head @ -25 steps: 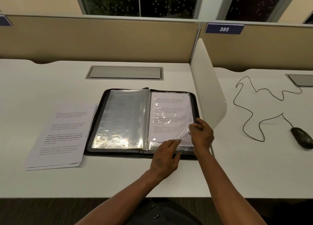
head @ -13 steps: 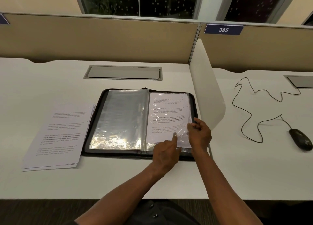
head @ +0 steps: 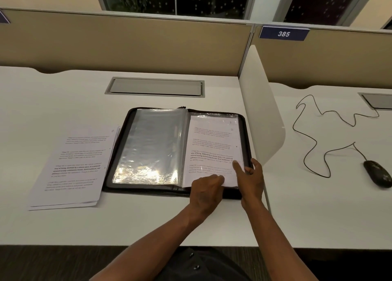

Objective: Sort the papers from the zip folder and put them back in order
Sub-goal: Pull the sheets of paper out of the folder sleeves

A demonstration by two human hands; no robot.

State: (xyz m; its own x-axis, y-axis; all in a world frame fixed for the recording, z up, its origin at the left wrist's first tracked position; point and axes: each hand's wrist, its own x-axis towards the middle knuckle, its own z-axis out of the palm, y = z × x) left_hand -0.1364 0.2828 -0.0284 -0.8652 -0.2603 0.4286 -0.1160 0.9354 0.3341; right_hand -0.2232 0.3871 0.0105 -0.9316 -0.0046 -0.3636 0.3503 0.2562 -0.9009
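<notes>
two hands work the near right corner of the open zip folder [head: 118, 157] on the tabletop [head: 63, 94]. your right hand [head: 249, 174] pinches the sleeve edge; your left hand [head: 209, 188], fingers curled, presses the sheet [head: 214, 145] in it. the sheet's long axis runs away from you, top far. the loose stack [head: 72, 166] lies well left, nearer your left hand.

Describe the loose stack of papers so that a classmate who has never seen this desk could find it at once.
Start at the white desk and find the open black zip folder. The loose stack of papers lies flat just left of it. Unlike the sheet in the sleeve, it is bare, uncovered by plastic.
</notes>
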